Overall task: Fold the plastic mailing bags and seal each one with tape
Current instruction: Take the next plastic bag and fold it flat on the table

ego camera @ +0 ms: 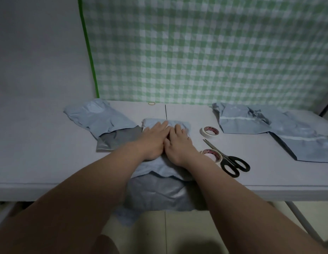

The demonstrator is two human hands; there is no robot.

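A light blue mailing bag (159, 171) lies in the middle of the white table (49, 153). Its far end is folded over, and its grey-lined near end hangs over the front edge. My left hand (154, 138) and my right hand (177, 142) lie side by side on the fold, fingers straight, pressing it flat. One roll of white tape (209, 132) lies right of my hands. A second roll (212, 155) sits nearer, touching black-handled scissors (231, 162).
Another blue bag with a grey inside (104, 125) lies at the left. Two more blue bags (240, 120) (302, 138) lie overlapping at the right. A rubber band (151, 103) rests by the far edge, under a green checked curtain (205, 52).
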